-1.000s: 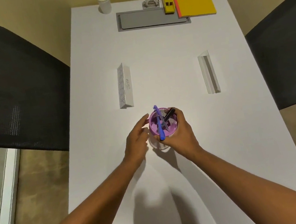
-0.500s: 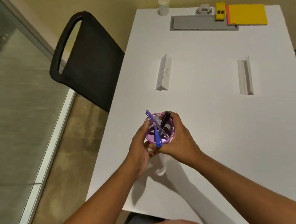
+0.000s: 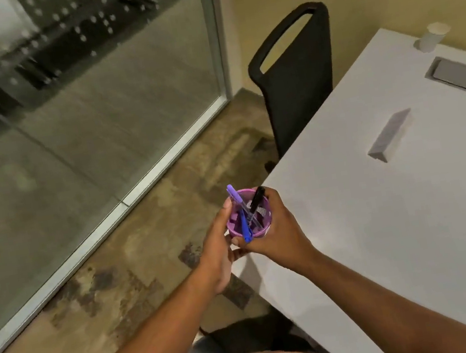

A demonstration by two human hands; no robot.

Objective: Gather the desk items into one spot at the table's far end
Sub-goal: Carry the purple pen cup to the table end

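Head view: black chair (image 3: 300, 86) beside white table (image 3: 414, 208); hands grip pen cup (image 3: 249, 219).

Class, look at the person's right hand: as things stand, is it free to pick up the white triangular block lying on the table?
Probably not yet. The right hand grips the purple pen cup together with the left hand. The white triangular block lies unobstructed on the table, farther along, so nothing blocks the path.
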